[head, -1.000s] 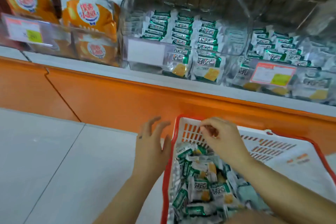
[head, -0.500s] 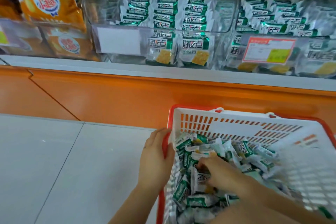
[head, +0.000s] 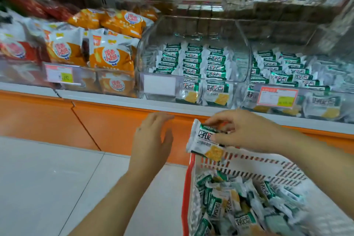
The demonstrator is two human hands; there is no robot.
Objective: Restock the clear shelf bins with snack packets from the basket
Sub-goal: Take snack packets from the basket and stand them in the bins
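Observation:
My right hand (head: pixel 247 130) pinches a green and white snack packet (head: pixel 203 142) by its top, held above the near-left corner of the basket (head: pixel 258 165). The white basket with a red rim sits on the floor at the lower right and holds several loose packets (head: pixel 235 207) of the same kind. My left hand (head: pixel 153 140) hovers with straight fingers left of the basket, holding nothing. On the shelf above stands a clear bin (head: pixel 193 57) with rows of the same green packets. A second clear bin (head: pixel 298 74) to its right is also stocked.
Orange and white snack bags (head: pixel 111 53) fill the bins to the left. An orange shelf base (head: pixel 107 120) runs under the white shelf edge. Price labels (head: pixel 277 96) hang on the bin fronts. Pale floor tiles (head: pixel 47 188) lie to the left of the basket.
My right hand came up out of the basket gripping one packet. My left hand let go of the basket rim and rose. The view tilted upward toward the shelf.

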